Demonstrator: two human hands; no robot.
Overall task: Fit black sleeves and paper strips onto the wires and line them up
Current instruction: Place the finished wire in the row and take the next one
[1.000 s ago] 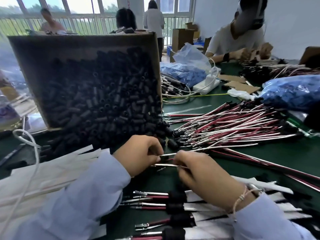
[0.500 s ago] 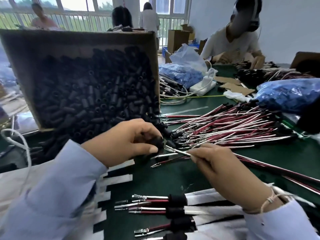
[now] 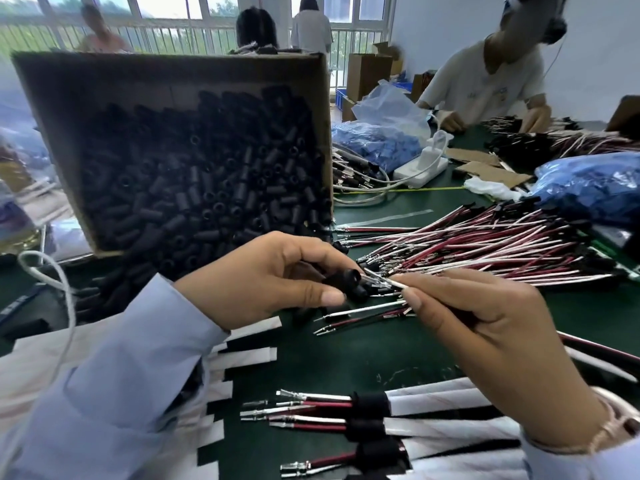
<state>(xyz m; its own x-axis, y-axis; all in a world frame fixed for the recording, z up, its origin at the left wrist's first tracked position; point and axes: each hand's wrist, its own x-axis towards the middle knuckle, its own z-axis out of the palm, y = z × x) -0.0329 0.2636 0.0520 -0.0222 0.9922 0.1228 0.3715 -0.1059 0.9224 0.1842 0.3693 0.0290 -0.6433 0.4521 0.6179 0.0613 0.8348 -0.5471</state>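
Observation:
My left hand (image 3: 263, 282) pinches a black sleeve (image 3: 343, 284) between thumb and fingers, its open end facing right. My right hand (image 3: 485, 327) pinches a wire (image 3: 384, 281) whose metal terminal touches the sleeve's mouth. Two more loose wires (image 3: 360, 317) lie on the green table just below. A tilted cardboard box (image 3: 138, 84) full of black sleeves stands behind my left hand. White paper strips (image 3: 249, 356) lie under my left forearm. Finished wires with sleeves and paper strips (image 3: 367, 407) lie in a row at the bottom.
A big pile of red and white wires (image 3: 485, 244) lies at the right. Blue plastic bags (image 3: 588, 188) and a white power strip (image 3: 420, 168) sit further back. Another person (image 3: 491, 77) works across the table. A white cable (image 3: 59, 282) loops at the left.
My left hand has lifted from the table with a black sleeve. My right hand has brought the wire tip up to the sleeve's mouth. The camera has moved closer.

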